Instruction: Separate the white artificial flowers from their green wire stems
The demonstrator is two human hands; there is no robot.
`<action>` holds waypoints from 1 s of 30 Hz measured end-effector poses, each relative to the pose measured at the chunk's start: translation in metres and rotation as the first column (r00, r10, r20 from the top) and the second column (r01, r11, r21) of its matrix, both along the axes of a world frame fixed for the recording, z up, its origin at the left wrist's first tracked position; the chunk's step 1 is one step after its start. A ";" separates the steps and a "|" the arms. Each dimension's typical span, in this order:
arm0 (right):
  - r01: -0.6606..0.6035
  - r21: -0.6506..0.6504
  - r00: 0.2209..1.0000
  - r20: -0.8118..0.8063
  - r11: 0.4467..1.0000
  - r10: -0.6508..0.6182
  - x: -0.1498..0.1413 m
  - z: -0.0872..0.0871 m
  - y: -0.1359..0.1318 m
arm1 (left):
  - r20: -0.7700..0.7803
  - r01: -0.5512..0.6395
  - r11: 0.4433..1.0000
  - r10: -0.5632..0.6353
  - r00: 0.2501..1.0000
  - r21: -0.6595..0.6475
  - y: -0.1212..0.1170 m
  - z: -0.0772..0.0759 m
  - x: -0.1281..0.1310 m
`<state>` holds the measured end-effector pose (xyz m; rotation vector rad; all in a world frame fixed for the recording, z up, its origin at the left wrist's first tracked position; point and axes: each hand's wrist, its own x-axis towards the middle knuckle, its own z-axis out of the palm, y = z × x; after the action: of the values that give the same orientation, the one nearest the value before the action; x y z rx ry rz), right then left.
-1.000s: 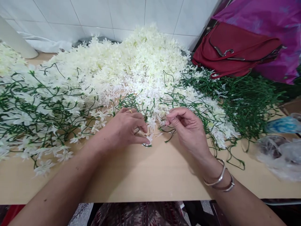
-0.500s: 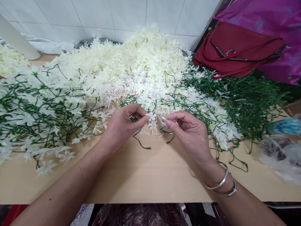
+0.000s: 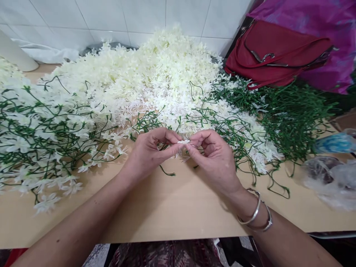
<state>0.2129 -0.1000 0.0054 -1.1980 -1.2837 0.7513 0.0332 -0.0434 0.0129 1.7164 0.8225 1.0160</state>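
Between my fingertips, just above the table's middle, is a small white artificial flower (image 3: 183,142). My left hand (image 3: 154,150) pinches it between thumb and forefinger. From the other side my right hand (image 3: 213,157) pinches at the same spot, closed on a thin white piece that looks like a flower stamen; the fingers hide most of it. The fingertips of both hands nearly touch. Behind them spreads a heap of loose white flower heads (image 3: 167,66). Green plastic stems (image 3: 214,118) lie over its front, and one stem end (image 3: 168,172) pokes out below my left hand.
Flowers on green stems (image 3: 52,137) are piled at left. To the right lie a mass of bare green stems (image 3: 294,111), a red handbag (image 3: 283,52) on purple plastic (image 3: 339,44), and a clear plastic bag (image 3: 330,178). A tiled wall (image 3: 144,16) closes the back.
My right hand has moved left, bringing its fingertips up against the flower in my left hand. The gap between the hands has closed. The view has shifted slightly.
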 end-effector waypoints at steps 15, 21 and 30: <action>-0.088 -0.080 0.993 -0.081 0.993 0.082 0.003 -0.001 -0.001 | -0.093 0.046 0.999 -0.047 0.995 -0.013 -0.002 0.002 -0.004; -0.067 -0.115 0.986 -0.161 0.991 0.048 0.007 0.001 0.004 | -0.019 0.018 0.998 -0.019 1.000 -0.054 -0.002 0.002 -0.002; -0.160 -0.104 0.963 -0.237 0.982 0.132 0.006 -0.002 0.003 | 0.093 0.117 0.984 -0.105 0.990 -0.134 -0.002 0.003 0.000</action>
<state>0.2187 -0.0966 0.0032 -1.0854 -1.1551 1.0583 0.0337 -0.0454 0.0163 1.5716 0.7170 0.9285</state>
